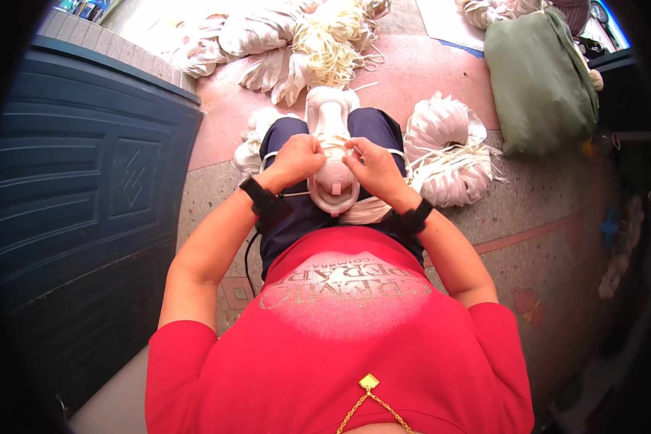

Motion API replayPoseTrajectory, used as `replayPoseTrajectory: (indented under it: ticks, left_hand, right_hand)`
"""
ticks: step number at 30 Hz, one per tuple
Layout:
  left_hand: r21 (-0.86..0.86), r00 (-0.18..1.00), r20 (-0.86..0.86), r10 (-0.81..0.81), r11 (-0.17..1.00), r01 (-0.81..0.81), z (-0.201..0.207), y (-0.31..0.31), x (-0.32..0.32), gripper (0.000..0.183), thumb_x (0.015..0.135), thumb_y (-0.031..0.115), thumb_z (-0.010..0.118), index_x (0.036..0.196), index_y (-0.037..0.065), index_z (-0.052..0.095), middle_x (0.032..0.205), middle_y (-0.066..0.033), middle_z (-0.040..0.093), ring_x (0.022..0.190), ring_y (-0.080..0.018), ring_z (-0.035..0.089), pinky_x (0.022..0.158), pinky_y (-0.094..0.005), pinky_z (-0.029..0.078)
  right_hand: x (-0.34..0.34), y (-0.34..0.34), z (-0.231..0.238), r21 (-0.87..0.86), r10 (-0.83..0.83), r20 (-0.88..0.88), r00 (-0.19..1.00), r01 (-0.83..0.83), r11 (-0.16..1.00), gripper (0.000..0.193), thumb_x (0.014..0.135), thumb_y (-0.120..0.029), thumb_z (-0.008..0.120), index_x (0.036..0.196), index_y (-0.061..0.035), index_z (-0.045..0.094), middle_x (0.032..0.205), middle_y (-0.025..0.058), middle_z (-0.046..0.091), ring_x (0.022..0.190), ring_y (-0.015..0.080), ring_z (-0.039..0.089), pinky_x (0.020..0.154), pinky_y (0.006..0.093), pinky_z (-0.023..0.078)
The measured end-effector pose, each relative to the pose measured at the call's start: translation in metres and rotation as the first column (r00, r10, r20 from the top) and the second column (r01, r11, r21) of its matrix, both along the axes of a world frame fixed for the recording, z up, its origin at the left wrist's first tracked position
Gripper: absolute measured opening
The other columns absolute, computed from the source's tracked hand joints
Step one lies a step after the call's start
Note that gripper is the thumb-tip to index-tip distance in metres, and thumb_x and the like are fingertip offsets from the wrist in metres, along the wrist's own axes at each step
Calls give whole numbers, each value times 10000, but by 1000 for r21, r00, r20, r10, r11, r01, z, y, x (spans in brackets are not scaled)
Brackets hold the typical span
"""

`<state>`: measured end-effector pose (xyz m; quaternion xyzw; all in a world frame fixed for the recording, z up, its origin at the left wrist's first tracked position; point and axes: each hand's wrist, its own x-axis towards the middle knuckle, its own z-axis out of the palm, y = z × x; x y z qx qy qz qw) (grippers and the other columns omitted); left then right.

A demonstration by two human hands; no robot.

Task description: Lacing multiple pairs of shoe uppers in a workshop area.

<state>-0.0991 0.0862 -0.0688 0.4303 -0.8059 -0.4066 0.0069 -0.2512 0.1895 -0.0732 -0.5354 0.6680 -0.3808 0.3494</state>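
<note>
A pale pinkish-white sneaker [328, 118] lies along my lap between my thighs, its toe pointing away and its heel loop toward me. My left hand [295, 160] is closed at the left side of the shoe's lacing, fingertips pinched on a shoelace. On the other side, my right hand [376, 170] pinches a shoelace with thumb and forefinger, over the tongue. White cord lies across my left thigh [281, 134] and shows again beyond my right hand. The fingers hide most of the lace ends.
Bundles of white shoe parts [260, 40] and a heap of cream laces [327, 54] lie on the far floor. Another tied bundle [448, 155] sits right of my knee. A full green sack [539, 83] stands far right; a blue panelled door [87, 166] is at left.
</note>
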Motion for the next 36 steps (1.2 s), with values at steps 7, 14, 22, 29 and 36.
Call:
replayPoseTrajectory:
  ticks: [7, 14, 22, 29, 36]
  left_hand:
    - [-5, 997, 29, 66, 998, -66, -2, 7, -6, 165, 685, 145, 566, 715, -7, 622, 677, -183, 602, 651, -255, 609, 605, -346, 467]
    - [49, 989, -134, 56, 998, -50, 0, 14, -4, 116, 721, 63, 559, 771, -31, 604, 694, -187, 604, 641, -243, 608, 617, -331, 466]
    - [-198, 990, -131, 59, 977, -85, -13, 17, -13, 182, 715, 48, 518, 890, 0, 526, 710, -205, 582, 709, -360, 574, 645, -421, 445]
    - [-489, 974, -107, -200, 863, 123, 11, 8, -21, 257, 731, 164, 582, 976, 85, 577, 762, -160, 607, 750, -341, 587, 663, -408, 456]
    - [180, 874, -485, 17, 980, 81, 60, -76, -16, 158, 813, 101, 486, 884, 48, 616, 768, -13, 590, 675, -83, 523, 610, -214, 424]
  right_hand:
    - [6, -1, -15, -86, 28, -258, 966, -52, 995, 312, 741, -98, 564, 1047, -53, 523, 828, 151, 617, 768, 320, 593, 644, 380, 478]
    - [5, -2, -15, -80, 37, -247, 968, -59, 995, 310, 769, -89, 508, 1079, -75, 516, 750, 194, 597, 690, 355, 584, 606, 441, 460]
    - [8, -8, -20, -135, -8, -51, 999, 1, 991, 314, 750, -96, 554, 1057, -40, 525, 741, 180, 603, 711, 341, 591, 630, 400, 468]
    - [-9, -27, -28, -84, -175, 207, 963, 196, 977, 237, 736, -79, 559, 955, 13, 554, 756, 129, 588, 694, 191, 572, 647, 292, 449]
    - [-33, -40, 57, 176, -214, 299, 930, 166, 970, 246, 768, -152, 569, 927, 35, 550, 776, 105, 559, 724, 179, 547, 631, 298, 437]
